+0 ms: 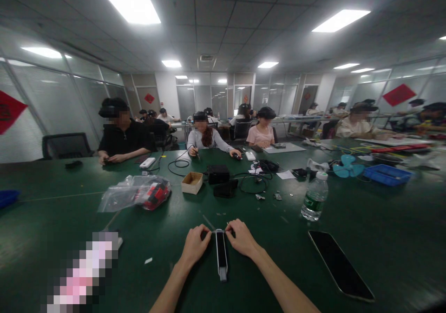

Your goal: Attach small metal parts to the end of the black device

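A long narrow black and grey device (220, 253) lies on the green table (62, 220), pointing away from me. My left hand (195, 246) has its fingers closed and pinches the device's far end from the left. From the right, my right hand (241, 237) does the same at that far end. What the fingertips hold there is too small to make out.
A black phone (339, 263) lies face up at the right. A water bottle (314, 196) stands beyond it. A clear bag with red parts (139, 193), a small cardboard box (192, 182), black boxes and cables lie mid-table. Several people sit along the far side.
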A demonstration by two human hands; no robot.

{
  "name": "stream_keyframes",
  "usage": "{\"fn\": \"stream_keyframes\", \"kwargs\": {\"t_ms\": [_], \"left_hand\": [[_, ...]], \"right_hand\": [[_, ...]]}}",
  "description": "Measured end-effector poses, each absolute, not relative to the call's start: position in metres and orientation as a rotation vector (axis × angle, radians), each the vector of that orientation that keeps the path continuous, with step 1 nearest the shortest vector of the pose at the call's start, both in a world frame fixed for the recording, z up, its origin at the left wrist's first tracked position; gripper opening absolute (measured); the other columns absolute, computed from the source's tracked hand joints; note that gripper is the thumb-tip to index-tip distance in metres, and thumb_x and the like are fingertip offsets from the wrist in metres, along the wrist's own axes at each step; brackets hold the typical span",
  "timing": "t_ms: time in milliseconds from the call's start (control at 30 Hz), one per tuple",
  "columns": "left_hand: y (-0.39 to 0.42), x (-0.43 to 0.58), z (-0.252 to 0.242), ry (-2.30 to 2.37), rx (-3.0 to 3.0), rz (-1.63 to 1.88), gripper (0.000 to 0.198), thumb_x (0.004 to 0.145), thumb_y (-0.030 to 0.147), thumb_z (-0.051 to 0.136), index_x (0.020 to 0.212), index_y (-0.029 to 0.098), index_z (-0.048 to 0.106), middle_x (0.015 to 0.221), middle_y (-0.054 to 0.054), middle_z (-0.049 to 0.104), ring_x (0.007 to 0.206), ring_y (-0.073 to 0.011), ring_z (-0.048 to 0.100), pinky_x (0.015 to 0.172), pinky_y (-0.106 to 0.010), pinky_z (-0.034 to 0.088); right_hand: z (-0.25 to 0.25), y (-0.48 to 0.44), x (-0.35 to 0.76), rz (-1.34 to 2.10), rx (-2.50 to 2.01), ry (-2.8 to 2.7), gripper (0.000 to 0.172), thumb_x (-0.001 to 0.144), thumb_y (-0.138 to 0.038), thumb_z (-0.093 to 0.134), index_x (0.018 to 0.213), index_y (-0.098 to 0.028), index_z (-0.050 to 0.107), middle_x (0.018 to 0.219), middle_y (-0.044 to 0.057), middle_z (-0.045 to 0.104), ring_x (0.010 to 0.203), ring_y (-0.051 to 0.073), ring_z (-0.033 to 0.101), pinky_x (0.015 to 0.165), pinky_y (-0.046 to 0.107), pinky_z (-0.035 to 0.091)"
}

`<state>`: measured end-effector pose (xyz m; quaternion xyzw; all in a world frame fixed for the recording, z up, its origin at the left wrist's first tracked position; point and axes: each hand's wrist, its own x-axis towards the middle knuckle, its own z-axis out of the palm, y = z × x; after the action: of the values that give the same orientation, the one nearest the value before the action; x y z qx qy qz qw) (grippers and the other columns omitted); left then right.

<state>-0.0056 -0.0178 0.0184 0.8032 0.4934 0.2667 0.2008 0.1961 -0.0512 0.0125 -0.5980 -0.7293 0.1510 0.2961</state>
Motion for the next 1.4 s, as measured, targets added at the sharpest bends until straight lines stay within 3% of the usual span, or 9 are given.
{"fn": "stream_keyframes", "kwargs": {"t_ms": [300,433,633,1033,1400], "left_hand": [[-0.017,-0.008,0.021,1.27,2.085,0.798,0.026,0.082,0.038,0.05,0.079,0.017,0.065,0.077,-0.002,0.068,0.072,-0.0171,0.062,0.067,-0.027,0.045],[-0.016,-0.01,0.022,1.228,2.027,0.819,0.023,0.08,0.036,0.054,0.081,0.017,0.066,0.081,-0.003,0.07,0.076,-0.0177,0.064,0.07,-0.027,0.048],[-0.014,-0.011,0.021,1.159,2.02,0.817,0.028,0.08,0.035,0.054,0.098,0.019,0.069,0.095,-0.004,0.073,0.087,-0.0192,0.066,0.081,-0.029,0.05],[-0.016,-0.011,0.026,1.203,2.131,0.73,0.029,0.084,0.036,0.049,0.092,0.021,0.071,0.091,-0.002,0.073,0.082,-0.0184,0.065,0.076,-0.026,0.048],[-0.019,-0.008,0.03,1.171,2.116,0.714,0.03,0.084,0.039,0.049,0.092,0.021,0.072,0.094,-0.003,0.073,0.087,-0.0198,0.065,0.081,-0.028,0.049]], "right_hand": [[0.021,-0.056,0.196,0.455,-1.598,-1.942,0.015,0.085,-0.02,0.048,0.083,-0.02,0.063,0.088,0.004,0.062,0.085,0.018,0.053,0.078,0.031,0.041],[0.024,-0.058,0.196,0.473,-1.601,-1.939,0.015,0.086,-0.021,0.048,0.084,-0.02,0.063,0.089,0.004,0.062,0.086,0.018,0.053,0.079,0.032,0.041],[0.021,-0.057,0.197,0.481,-1.593,-1.934,0.015,0.086,-0.021,0.048,0.084,-0.02,0.063,0.089,0.004,0.061,0.086,0.018,0.053,0.078,0.032,0.041],[0.018,-0.055,0.198,0.458,-1.589,-1.949,0.016,0.087,-0.022,0.048,0.086,-0.02,0.064,0.089,0.004,0.061,0.088,0.018,0.052,0.079,0.031,0.039],[0.02,-0.056,0.197,0.474,-1.581,-1.973,0.016,0.088,-0.023,0.048,0.086,-0.02,0.063,0.089,0.004,0.061,0.089,0.018,0.052,0.081,0.031,0.04]]}}
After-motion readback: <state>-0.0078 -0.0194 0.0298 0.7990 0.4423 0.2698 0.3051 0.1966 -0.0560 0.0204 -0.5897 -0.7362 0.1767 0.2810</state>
